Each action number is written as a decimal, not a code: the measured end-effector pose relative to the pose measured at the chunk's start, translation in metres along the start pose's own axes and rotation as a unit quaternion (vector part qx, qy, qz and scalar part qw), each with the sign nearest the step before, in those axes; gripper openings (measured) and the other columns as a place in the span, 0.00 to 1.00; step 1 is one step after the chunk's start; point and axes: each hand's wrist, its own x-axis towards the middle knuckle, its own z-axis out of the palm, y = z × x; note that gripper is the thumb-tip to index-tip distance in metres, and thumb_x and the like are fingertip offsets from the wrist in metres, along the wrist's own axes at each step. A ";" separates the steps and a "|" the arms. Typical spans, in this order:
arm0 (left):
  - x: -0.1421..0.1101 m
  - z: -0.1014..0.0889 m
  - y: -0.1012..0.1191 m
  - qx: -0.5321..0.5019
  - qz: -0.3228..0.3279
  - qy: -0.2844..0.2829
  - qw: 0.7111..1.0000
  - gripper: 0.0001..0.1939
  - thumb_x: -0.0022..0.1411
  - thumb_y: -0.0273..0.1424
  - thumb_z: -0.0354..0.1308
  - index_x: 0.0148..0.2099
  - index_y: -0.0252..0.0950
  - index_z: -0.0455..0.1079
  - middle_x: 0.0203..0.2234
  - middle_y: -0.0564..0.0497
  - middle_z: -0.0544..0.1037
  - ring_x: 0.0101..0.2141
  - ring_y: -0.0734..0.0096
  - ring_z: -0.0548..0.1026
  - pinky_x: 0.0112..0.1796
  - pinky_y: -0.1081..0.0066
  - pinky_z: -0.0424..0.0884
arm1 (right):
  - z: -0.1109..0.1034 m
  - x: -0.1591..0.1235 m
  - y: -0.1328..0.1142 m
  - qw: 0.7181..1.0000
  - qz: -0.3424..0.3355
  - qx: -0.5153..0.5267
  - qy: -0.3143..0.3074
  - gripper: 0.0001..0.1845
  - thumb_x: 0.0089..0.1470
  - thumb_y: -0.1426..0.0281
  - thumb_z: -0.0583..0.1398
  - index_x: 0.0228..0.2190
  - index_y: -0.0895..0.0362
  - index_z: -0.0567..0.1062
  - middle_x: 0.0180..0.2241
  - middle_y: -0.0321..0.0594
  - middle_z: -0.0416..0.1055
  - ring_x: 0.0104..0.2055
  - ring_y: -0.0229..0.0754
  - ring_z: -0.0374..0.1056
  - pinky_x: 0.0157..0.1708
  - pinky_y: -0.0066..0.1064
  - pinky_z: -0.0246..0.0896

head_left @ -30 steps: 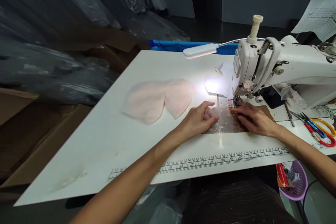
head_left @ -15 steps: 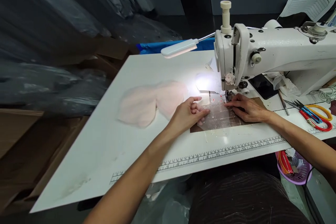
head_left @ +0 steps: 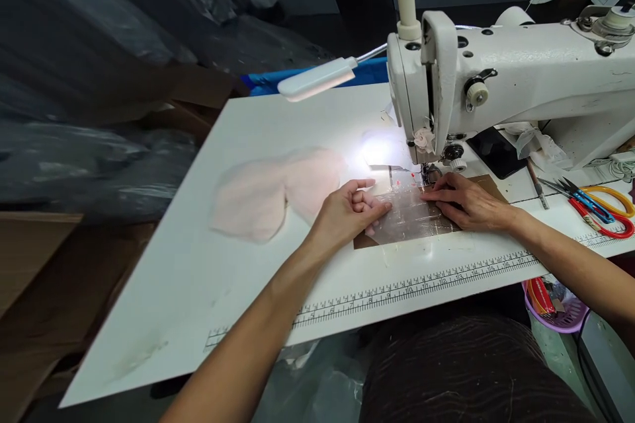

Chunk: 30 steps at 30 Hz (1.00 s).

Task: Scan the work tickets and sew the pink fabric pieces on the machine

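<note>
Grip of the left hand [head_left: 342,211] curls loosely at the clear sheet [head_left: 404,219]; whether it pinches, I cannot tell. The right hand [head_left: 469,203] is unclenched, fingers laid on the sheet near the presser foot [head_left: 425,175]. The sheet lies over a brown board [head_left: 364,242] on the worktop [head_left: 169,271]. Compared with a second ago, the sewing machine [head_left: 516,73] sits further left in view.

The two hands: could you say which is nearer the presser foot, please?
The right hand, its fingers beside the presser foot; the left hand is farther away.
</note>
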 end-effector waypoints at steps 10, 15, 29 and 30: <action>0.001 0.000 -0.003 0.022 -0.003 0.011 1.000 0.39 0.39 0.42 0.73 0.51 0.32 0.66 0.20 0.59 0.73 0.16 0.78 0.69 0.17 0.76 0.67 | -0.001 0.000 0.001 0.999 -0.007 0.025 -0.018 0.17 0.62 0.73 0.53 0.48 0.54 0.77 0.46 0.48 0.68 0.50 0.45 0.67 0.51 0.45 0.69; 0.000 0.000 -0.002 0.021 -0.004 0.011 1.000 0.38 0.40 0.43 0.73 0.51 0.32 0.66 0.21 0.59 0.73 0.16 0.78 0.69 0.18 0.75 0.67 | -0.008 -0.001 -0.007 0.998 -0.029 0.008 -0.046 0.17 0.62 0.72 0.53 0.49 0.56 0.78 0.46 0.49 0.69 0.50 0.45 0.65 0.51 0.45 0.67; 0.007 0.006 0.006 0.381 0.400 0.028 0.833 0.13 0.64 0.37 0.53 0.37 0.37 0.77 0.36 0.45 0.78 0.31 0.67 0.72 0.29 0.67 0.68 | -0.006 -0.003 -0.009 0.998 -0.021 -0.029 -0.056 0.17 0.62 0.71 0.54 0.48 0.52 0.78 0.46 0.48 0.68 0.50 0.47 0.63 0.51 0.47 0.66; 0.010 0.009 0.007 0.406 0.425 -0.013 0.809 0.14 0.66 0.36 0.51 0.38 0.37 0.77 0.36 0.44 0.79 0.33 0.64 0.73 0.32 0.64 0.70 | -0.006 -0.003 -0.010 0.998 -0.022 -0.031 -0.052 0.17 0.61 0.71 0.54 0.48 0.51 0.78 0.46 0.47 0.68 0.50 0.47 0.63 0.50 0.48 0.66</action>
